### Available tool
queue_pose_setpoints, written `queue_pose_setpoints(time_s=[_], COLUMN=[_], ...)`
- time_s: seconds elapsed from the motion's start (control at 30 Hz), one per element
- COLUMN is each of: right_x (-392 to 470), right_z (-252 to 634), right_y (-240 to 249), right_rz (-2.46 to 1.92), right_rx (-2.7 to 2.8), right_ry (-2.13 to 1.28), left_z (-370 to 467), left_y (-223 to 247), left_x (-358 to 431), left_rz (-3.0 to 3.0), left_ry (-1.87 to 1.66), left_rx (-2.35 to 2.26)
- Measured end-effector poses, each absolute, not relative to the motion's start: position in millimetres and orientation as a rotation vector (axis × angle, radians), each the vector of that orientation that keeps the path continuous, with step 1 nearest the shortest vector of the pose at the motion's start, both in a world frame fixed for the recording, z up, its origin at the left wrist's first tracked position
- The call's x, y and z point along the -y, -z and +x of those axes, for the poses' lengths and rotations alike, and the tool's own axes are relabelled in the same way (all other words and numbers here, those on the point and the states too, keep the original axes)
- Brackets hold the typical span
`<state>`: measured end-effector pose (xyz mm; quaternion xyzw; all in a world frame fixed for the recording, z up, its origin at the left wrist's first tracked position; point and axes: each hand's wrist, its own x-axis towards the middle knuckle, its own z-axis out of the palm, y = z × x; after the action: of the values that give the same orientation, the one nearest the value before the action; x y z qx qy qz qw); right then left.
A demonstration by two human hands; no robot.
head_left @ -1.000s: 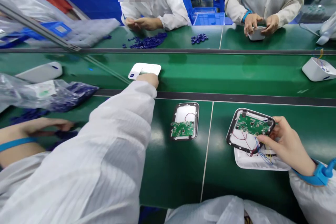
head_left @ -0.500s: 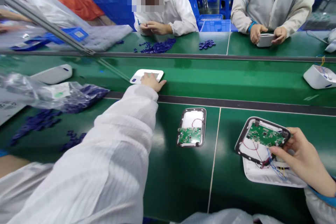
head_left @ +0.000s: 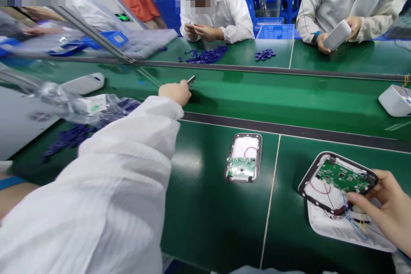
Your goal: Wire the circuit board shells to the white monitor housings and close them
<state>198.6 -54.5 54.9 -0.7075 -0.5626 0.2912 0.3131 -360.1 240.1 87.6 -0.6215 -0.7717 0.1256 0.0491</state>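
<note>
My left hand (head_left: 175, 93) reaches over the green channel, fingers closed round a device panel (head_left: 192, 80) seen nearly edge-on and mostly hidden by the hand. At the right, my right hand (head_left: 390, 205) grips the corner of a black-rimmed cover (head_left: 327, 193) carrying a green circuit board, its thumb on the near edge. That cover is tilted above a white shell (head_left: 349, 237), with red, blue and yellow wires between them. Between my hands a similar cover (head_left: 244, 147) with a circuit board lies open side up on the bench.
A plastic bag (head_left: 96, 109) and dark blue parts (head_left: 69, 139) lie at the left, beside a white machine (head_left: 25, 115). A metal bar (head_left: 93, 30) slants across the upper left. A wired white shell (head_left: 396, 100) stands far right. Two people work opposite; another person's wrist shows at far left.
My left hand has taken hold of the white panel that lay flat under it and tipped it up. The person opposite at the right has turned a white device upward. The view has shifted slightly.
</note>
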Motion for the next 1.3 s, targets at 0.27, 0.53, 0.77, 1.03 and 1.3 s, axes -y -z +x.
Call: queue_pose_setpoints(time_s=[0.27, 0.53, 0.77, 1.03, 1.3], right_x=[43, 36, 33, 32, 35], right_z=[193, 190, 185, 179, 185], right_y=[-58, -55, -59, -62, -51], right_rz=[-1.707, -1.538, -1.484, -1.444, -1.29], right_rx=[1.549, 1.547, 1.538, 1.539, 1.526], right_ry=[-0.917, -0.996, -1.026, -1.015, -0.865], left_z=[-313, -224, -159, -223, -246], left_y=[-152, -182, -190, -77, 12], left_x=[-138, -94, -85, -15, 39], left_rz=[-1.749, -2.118, -2.329, -2.226, -2.618], left_ry=[-0.119, -0.428, -0.273, 0.527, 0.791], left_rx=[2.201, 2.163, 1.852, 1.669, 1.574])
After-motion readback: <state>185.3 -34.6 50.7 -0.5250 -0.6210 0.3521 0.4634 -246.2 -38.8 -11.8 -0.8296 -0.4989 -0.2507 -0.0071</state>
